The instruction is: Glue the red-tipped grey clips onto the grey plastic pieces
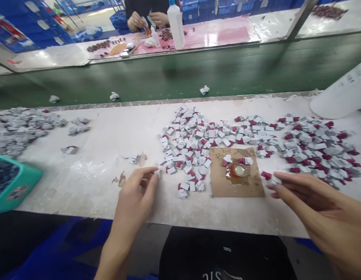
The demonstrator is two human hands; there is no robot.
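Observation:
My left hand (138, 190) is closed in a pinch on a small white piece (158, 173), left of the middle heap. Between the thumb and fingers of my right hand (303, 198) is a small grey-and-maroon part (270, 178), its maroon end pointing left. That hand is just right of a brown cardboard square (235, 188). On the cardboard lies a puddle of clear, shiny liquid (239, 170) with a reddish edge, and a couple of loose parts (245, 160) sit at its upper side. A heap of grey-and-maroon parts (195, 144) spreads behind the cardboard.
More such parts (317, 147) are piled at right, under a white bottle (340, 93). Grey parts (20, 128) and a teal basket (25, 182) stand at left. Beyond a green conveyor belt (157, 77), a co-worker's hands (147, 20) work near a clear bottle (176, 25).

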